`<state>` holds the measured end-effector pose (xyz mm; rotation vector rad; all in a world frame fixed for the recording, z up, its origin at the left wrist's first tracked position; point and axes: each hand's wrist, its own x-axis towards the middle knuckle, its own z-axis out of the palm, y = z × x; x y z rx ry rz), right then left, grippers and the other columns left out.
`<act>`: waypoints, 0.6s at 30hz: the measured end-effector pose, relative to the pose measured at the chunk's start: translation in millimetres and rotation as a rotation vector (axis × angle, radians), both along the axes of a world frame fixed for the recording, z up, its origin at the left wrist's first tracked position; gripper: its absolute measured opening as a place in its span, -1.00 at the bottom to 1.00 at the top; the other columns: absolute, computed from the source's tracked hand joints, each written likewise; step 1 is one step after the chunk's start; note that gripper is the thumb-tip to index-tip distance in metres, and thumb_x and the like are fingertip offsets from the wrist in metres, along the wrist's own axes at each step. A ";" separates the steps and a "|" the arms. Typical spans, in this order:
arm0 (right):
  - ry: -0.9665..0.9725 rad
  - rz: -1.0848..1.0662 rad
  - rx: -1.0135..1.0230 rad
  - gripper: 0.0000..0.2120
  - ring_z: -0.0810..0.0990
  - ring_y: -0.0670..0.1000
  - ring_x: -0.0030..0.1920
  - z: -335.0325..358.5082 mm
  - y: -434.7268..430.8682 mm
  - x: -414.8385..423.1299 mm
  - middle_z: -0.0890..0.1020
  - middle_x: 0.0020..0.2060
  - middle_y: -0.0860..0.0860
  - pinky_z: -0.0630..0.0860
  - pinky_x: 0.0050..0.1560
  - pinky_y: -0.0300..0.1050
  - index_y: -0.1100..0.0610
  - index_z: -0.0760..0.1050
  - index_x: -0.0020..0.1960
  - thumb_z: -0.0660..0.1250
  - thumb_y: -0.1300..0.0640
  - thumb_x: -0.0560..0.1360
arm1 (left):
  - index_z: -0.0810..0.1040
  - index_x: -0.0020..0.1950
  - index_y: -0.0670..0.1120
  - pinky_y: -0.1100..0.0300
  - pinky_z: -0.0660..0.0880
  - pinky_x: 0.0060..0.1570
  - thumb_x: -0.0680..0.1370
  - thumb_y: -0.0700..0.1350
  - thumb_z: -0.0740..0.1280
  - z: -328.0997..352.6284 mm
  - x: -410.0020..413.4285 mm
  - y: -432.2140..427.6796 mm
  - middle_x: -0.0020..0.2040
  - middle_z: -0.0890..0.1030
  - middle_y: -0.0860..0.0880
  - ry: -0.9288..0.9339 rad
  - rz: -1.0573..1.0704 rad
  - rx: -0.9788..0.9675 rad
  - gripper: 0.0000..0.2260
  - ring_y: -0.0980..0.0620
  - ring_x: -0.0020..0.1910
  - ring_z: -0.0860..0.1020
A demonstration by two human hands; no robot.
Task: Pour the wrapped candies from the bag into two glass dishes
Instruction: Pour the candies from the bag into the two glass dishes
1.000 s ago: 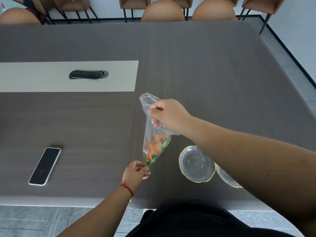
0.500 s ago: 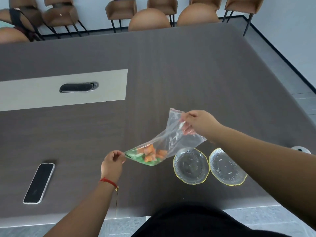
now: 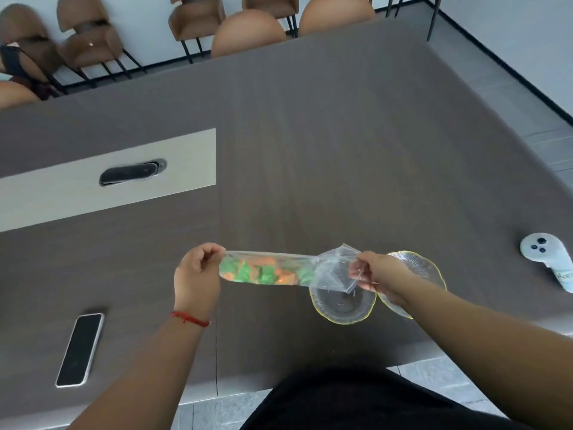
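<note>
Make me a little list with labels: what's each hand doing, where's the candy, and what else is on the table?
left hand: pinching the bag's closed bottom end
right hand: pinching the bag's mouth end, above the dishes
bag: clear plastic, held roughly level in the air between both hands
candies: orange and green, all inside the bag
dishes: two glass ones with yellow rims, side by side, no candy visible in them
phone: lying flat, left of the hands
controller: white, at the far right
table: dark wood grain
</note>
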<state>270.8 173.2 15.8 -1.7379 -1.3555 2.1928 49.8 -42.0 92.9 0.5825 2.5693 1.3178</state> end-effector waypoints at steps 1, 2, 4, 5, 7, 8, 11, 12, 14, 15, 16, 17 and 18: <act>0.008 -0.012 -0.007 -0.81 0.68 -0.02 -0.21 -1.5 -0.9 1.7 0.68 -0.33 -0.03 0.52 -0.17 -0.15 0.10 0.53 -0.20 0.23 0.10 0.55 | 0.57 -0.15 -0.06 0.59 0.34 -0.29 0.52 -0.25 0.29 -0.1 0.3 2.3 -0.21 0.58 0.14 -0.004 0.003 -0.008 -0.88 0.34 -0.25 0.53; 0.013 -0.021 -0.009 -0.82 0.68 -0.02 -0.21 -2.3 -1.8 3.4 0.68 -0.32 -0.02 0.52 -0.17 -0.15 0.11 0.53 -0.19 0.23 0.10 0.55 | 0.57 -0.14 -0.06 0.59 0.34 -0.30 0.52 -0.24 0.29 -0.3 0.7 4.4 -0.21 0.58 0.14 -0.012 0.011 -0.017 -0.88 0.29 -0.24 0.53; 0.013 -0.023 -0.014 -0.83 0.68 -0.03 -0.21 -4.4 -3.2 6.3 0.68 -0.28 -0.01 0.51 -0.16 -0.15 0.11 0.54 -0.17 0.24 0.10 0.55 | 0.58 -0.12 -0.07 0.55 0.35 -0.29 0.52 -0.23 0.29 -1.5 2.0 8.4 -0.21 0.58 0.14 -0.038 0.032 -0.021 -0.89 0.24 -0.22 0.52; 0.010 -0.019 -0.013 -0.83 0.69 -0.03 -0.21 -5.1 -3.8 7.1 0.68 -0.26 -0.01 0.51 -0.16 -0.15 0.11 0.54 -0.16 0.24 0.09 0.55 | 0.58 -0.12 -0.06 0.49 0.36 -0.26 0.52 -0.23 0.30 -1.9 2.8 10.1 -0.21 0.58 0.14 -0.049 0.040 -0.020 -0.89 0.23 -0.21 0.52; 0.002 -0.017 -0.011 -0.84 0.69 -0.04 -0.22 -6.8 -3.3 8.5 0.68 -0.27 -0.02 0.51 -0.18 -0.16 0.10 0.53 -0.16 0.24 0.08 0.55 | 0.58 -0.12 -0.06 0.42 0.37 -0.23 0.52 -0.22 0.30 -2.5 4.4 13.0 -0.20 0.59 0.13 -0.060 0.047 -0.015 -0.90 0.22 -0.21 0.52; -0.001 -0.018 -0.010 -0.83 0.70 -0.05 -0.24 -7.4 -2.6 9.5 0.68 -0.29 -0.02 0.51 -0.21 -0.17 0.09 0.52 -0.17 0.24 0.08 0.55 | 0.58 -0.12 -0.06 0.41 0.38 -0.22 0.53 -0.21 0.31 -2.5 5.0 14.2 -0.20 0.59 0.10 -0.064 0.049 -0.008 -0.91 0.20 -0.21 0.52; -0.011 -0.028 0.000 -0.82 0.68 -0.10 -0.37 -7.0 -0.5 12.6 0.67 -0.42 -0.05 0.53 -0.21 -0.15 0.11 0.54 -0.19 0.26 0.10 0.55 | 0.58 -0.09 -0.09 0.40 0.39 -0.20 0.53 -0.21 0.31 -0.3 7.4 16.5 -0.17 0.60 0.03 -0.048 0.049 0.013 -0.94 0.17 -0.21 0.51; -0.015 -0.019 0.010 -0.83 0.66 -0.11 -0.40 -6.1 0.3 13.7 0.66 -0.46 -0.07 0.54 -0.17 -0.13 0.12 0.55 -0.18 0.27 0.10 0.55 | 0.57 -0.09 -0.09 0.40 0.39 -0.20 0.53 -0.21 0.31 1.2 8.3 17.1 -0.16 0.60 0.03 -0.038 0.047 0.021 -0.94 0.17 -0.21 0.51; -0.023 0.013 0.046 -0.84 0.65 -0.12 -0.42 -3.6 1.6 15.0 0.66 -0.43 -0.05 0.54 -0.13 -0.11 0.14 0.57 -0.15 0.27 0.11 0.54 | 0.57 -0.09 -0.08 0.37 0.40 -0.19 0.53 -0.21 0.30 4.3 10.0 18.6 -0.16 0.59 0.03 -0.016 0.037 0.033 -0.93 0.16 -0.20 0.52; -0.029 0.033 0.067 -0.85 0.64 -0.13 -0.44 -2.2 2.1 15.5 0.66 -0.38 -0.02 0.53 -0.15 -0.12 0.15 0.56 -0.14 0.27 0.12 0.53 | 0.57 -0.10 -0.07 0.34 0.41 -0.19 0.53 -0.21 0.30 6.0 10.8 19.5 -0.16 0.59 0.03 -0.005 0.031 0.040 -0.92 0.13 -0.19 0.52; -0.033 0.049 0.084 -0.86 0.64 -0.13 -0.45 -0.9 2.5 16.2 0.65 -0.33 0.00 0.52 -0.19 -0.15 0.15 0.56 -0.14 0.27 0.13 0.52 | 0.57 -0.10 -0.06 0.31 0.42 -0.18 0.53 -0.21 0.30 8.0 11.9 20.4 -0.15 0.59 0.03 0.004 0.025 0.048 -0.92 0.11 -0.18 0.53; -0.034 0.057 0.099 -0.86 0.65 -0.13 -0.44 -0.2 2.7 16.8 0.64 -0.29 0.02 0.50 -0.23 -0.17 0.16 0.56 -0.13 0.27 0.13 0.52 | 0.56 -0.10 -0.06 0.30 0.43 -0.19 0.53 -0.21 0.29 10.4 13.3 21.3 -0.15 0.59 0.04 0.011 0.019 0.056 -0.92 0.10 -0.18 0.53; -0.032 0.067 0.107 -0.85 0.66 -0.09 -0.38 0.2 2.4 17.9 0.64 -0.26 0.03 0.49 -0.26 -0.18 0.16 0.56 -0.11 0.27 0.12 0.52 | 0.56 -0.09 -0.06 0.30 0.43 -0.19 0.53 -0.21 0.29 13.1 15.3 22.0 -0.15 0.58 0.05 0.025 0.011 0.061 -0.91 0.11 -0.18 0.53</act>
